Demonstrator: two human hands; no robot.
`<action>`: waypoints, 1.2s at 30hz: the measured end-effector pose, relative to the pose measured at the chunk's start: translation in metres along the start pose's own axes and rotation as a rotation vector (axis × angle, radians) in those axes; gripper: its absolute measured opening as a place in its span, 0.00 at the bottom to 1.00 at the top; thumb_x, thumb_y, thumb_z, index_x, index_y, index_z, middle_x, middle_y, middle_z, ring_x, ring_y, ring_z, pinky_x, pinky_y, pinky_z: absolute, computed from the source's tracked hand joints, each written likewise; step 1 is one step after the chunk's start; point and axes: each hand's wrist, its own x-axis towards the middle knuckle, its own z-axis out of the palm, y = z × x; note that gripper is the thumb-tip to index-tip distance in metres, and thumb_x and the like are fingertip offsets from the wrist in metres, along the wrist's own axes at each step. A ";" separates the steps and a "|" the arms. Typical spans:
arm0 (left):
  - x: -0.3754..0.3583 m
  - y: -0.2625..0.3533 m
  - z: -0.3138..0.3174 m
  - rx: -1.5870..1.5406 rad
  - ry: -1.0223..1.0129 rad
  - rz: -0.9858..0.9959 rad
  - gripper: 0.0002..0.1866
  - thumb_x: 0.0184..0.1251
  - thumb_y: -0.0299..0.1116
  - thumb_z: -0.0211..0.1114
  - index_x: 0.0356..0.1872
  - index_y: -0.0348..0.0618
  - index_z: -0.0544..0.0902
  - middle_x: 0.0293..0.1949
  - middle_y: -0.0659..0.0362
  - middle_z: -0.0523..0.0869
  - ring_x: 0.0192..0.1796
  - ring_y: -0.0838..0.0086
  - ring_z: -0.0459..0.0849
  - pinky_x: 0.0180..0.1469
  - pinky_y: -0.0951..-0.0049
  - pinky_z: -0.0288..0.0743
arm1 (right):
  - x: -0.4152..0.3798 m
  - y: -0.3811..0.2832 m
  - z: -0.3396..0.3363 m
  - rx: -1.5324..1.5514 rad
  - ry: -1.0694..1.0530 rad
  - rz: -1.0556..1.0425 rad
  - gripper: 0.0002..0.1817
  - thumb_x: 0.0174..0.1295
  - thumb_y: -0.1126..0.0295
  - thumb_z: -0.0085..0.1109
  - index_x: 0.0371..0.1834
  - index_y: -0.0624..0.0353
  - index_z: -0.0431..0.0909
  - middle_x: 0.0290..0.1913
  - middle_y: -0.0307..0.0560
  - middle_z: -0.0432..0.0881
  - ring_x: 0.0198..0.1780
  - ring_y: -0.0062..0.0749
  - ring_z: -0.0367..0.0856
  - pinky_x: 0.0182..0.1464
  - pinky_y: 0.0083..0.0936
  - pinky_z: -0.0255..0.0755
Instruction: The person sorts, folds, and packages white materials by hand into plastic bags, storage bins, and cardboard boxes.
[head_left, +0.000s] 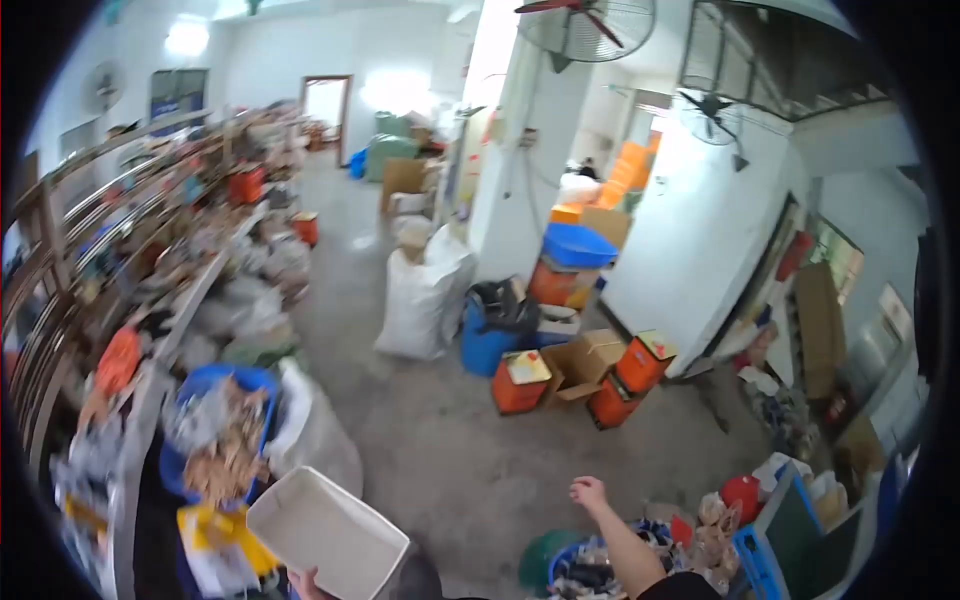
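The white tray (325,535), grasped at its rim by the left hand (305,584) near the white sack (325,445), was judged liable to tip through one-sided support; whether anything was held in the loosely curled right hand (588,492) could not be determined.

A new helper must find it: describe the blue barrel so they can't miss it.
Find the white pillar mid-room. At its foot, right of the white sacks, stands the blue barrel. Unlike the blue tub nearby, it has a black bag over its rim.
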 end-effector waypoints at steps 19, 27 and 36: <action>0.630 -0.068 0.318 0.120 -0.062 -0.017 0.37 0.55 0.25 0.59 0.72 0.43 0.66 0.62 0.44 0.76 0.60 0.54 0.77 0.63 0.57 0.72 | 0.349 0.003 0.366 -0.832 -0.443 0.382 0.11 0.67 0.63 0.58 0.40 0.59 0.85 0.32 0.43 0.85 0.33 0.33 0.82 0.35 0.33 0.77; 0.728 0.027 0.344 0.043 0.374 0.088 0.38 0.57 0.29 0.60 0.74 0.45 0.65 0.65 0.42 0.74 0.63 0.53 0.74 0.64 0.55 0.70 | 0.559 -0.119 0.562 -0.807 -0.596 0.335 0.11 0.67 0.64 0.57 0.42 0.58 0.83 0.33 0.45 0.84 0.32 0.32 0.81 0.34 0.31 0.76; 0.892 -0.030 0.236 -0.418 0.923 0.139 0.33 0.62 0.33 0.59 0.70 0.38 0.69 0.61 0.42 0.78 0.57 0.54 0.78 0.59 0.60 0.74 | 0.754 -0.114 0.881 -1.295 -1.175 -0.696 0.10 0.69 0.64 0.56 0.45 0.58 0.81 0.34 0.47 0.83 0.32 0.31 0.80 0.33 0.29 0.75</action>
